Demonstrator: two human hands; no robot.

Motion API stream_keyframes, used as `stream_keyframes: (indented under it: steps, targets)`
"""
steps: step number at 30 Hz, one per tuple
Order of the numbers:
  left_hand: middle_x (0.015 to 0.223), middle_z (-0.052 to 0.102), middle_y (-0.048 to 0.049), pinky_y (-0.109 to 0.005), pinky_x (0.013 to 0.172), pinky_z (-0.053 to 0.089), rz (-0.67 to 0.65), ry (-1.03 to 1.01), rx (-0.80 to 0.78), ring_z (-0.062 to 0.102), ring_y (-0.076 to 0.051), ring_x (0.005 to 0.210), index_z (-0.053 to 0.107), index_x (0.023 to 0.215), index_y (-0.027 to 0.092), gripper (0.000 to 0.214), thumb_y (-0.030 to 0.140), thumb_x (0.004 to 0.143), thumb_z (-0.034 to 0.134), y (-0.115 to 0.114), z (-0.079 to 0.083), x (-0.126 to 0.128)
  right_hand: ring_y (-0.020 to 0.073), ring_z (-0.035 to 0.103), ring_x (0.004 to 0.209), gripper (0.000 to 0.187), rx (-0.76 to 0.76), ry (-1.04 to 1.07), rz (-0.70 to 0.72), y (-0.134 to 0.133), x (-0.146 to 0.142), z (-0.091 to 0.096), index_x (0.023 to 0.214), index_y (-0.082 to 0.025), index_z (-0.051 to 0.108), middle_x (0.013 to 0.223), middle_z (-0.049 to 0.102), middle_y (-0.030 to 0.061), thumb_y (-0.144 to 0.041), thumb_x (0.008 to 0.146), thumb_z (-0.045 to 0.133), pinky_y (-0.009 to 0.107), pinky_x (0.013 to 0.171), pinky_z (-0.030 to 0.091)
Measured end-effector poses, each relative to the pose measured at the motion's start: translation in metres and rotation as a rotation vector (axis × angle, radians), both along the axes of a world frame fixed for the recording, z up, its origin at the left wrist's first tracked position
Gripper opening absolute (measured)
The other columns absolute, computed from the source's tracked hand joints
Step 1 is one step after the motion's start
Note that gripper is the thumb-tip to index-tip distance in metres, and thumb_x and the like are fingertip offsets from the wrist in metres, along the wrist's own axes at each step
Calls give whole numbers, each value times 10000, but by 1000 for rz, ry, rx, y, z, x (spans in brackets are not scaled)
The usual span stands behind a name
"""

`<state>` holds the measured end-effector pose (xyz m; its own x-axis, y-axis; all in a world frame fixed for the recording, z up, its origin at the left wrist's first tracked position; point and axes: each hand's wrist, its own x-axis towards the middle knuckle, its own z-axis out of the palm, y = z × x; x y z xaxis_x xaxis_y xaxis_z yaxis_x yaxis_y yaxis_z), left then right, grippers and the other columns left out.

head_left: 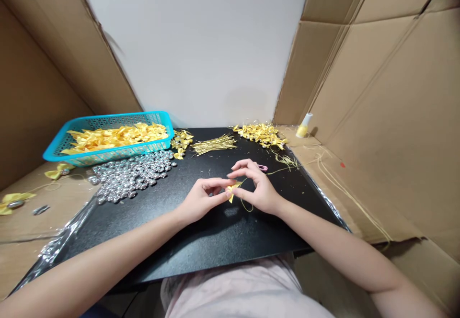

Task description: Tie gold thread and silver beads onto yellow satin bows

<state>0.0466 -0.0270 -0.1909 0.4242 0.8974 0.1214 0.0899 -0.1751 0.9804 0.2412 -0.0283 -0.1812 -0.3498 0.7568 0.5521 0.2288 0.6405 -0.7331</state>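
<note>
Near the middle of the black table, a small yellow ribbon bow (231, 197) is held between my two hands. My left hand (203, 199) pinches it from the left with thumb and forefinger. From the right, the thumb and forefinger of my right hand (259, 191) close on its edge, while the other fingers are curved above. A thin yellow thread (247, 209) loops below my right palm, and another length runs off to the right. Just behind the right hand lies a pink-handled tool (263, 168), partly covered by the fingers.
A blue basket (50, 153) of yellow bows stands at back left, with silver beads (125, 176) before it. Gold wire ties (214, 144) lie mid-back. Finished-looking beaded bows (262, 135) are piled back right. A thread cone (303, 129) stands by the cardboard wall (395, 93).
</note>
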Motion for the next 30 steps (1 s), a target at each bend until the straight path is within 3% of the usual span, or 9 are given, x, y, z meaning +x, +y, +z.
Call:
stream_keyframes:
  steps: [3,15,23,27,30]
  targets:
    - [787,720,-69,-251,620,457,-5,9,16,569,-142,648,757,996,129,343,367,749,736,0,1,0,188,510,1003,24,75,-91,-51,-1,0,2,787,-222,699,1038,571,38,-203,782,713,404,969,378]
    - [711,684,-63,-245,563,462,-20,46,104,565,-155,634,767,907,115,342,417,750,725,-1,5,1,169,523,903,103,34,-64,52,-2,-3,2,769,-201,621,910,560,23,-222,869,614,369,895,408]
    - [650,640,-37,-234,532,404,-47,143,134,490,-124,567,765,874,119,345,440,775,688,2,0,1,160,535,895,237,25,24,52,-2,-4,3,765,-197,622,892,555,28,-389,895,576,356,896,414]
    - [661,620,-23,-219,518,346,-9,180,186,419,-104,557,760,962,136,317,390,794,671,3,-3,0,163,581,883,286,-78,185,58,-1,-2,7,760,-199,599,903,605,44,-467,860,602,342,829,470]
    - [657,608,-13,-213,503,298,7,228,217,360,-94,547,753,1011,147,312,359,802,659,3,-2,-1,114,601,648,273,-292,347,111,0,2,14,790,-208,565,868,678,33,-468,830,638,264,591,506]
